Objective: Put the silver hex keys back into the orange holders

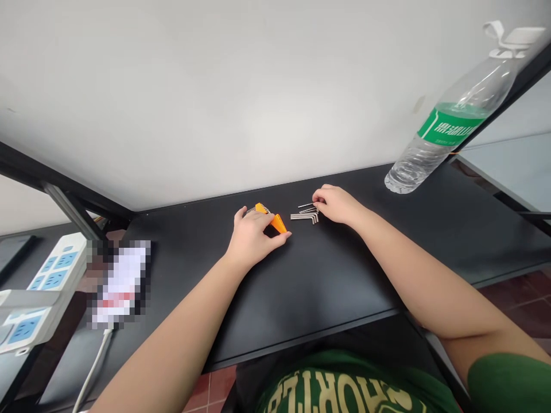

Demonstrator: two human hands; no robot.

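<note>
My left hand (253, 235) is closed around an orange hex key holder (279, 223), thumb at its near end and fingers over the top. Thin metal keys stick out of the holder's far left side, partly behind my fingers. To the right, several loose L-shaped hex keys (305, 217) lie side by side on the black table. My right hand (333, 202) pinches one thin hex key (305, 205) by its bent end, just above the others. The long arm of that key points left towards the holder.
A large clear water bottle (447, 129) with a green label stands at the back right of the black table (301, 292). A white power strip (54, 281) and a blurred-out device (123, 281) with a white cable (97, 367) are at the left. A pale wall (258, 103) rises behind.
</note>
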